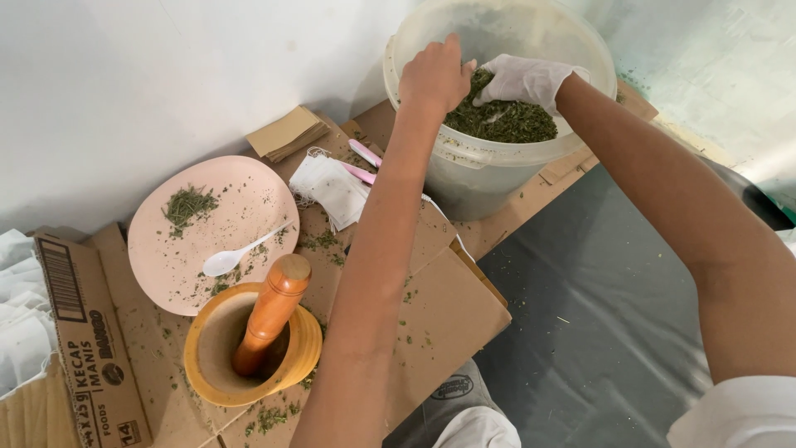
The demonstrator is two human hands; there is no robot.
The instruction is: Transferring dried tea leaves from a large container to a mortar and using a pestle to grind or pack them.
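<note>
from the head view i saw both hands down inside the translucent bucket point(489, 170) at the top of the cardboard, the bare left hand point(433, 79) curled, though i could not tell what it gripped. the gloved right hand point(526, 80) pressed its fingers into the dried green herbs point(507, 123); 1 wooden mortar point(249, 348) with its pestle point(269, 311) stood near a pink plate point(245, 207) holding 1 white spoon point(236, 253).
</note>
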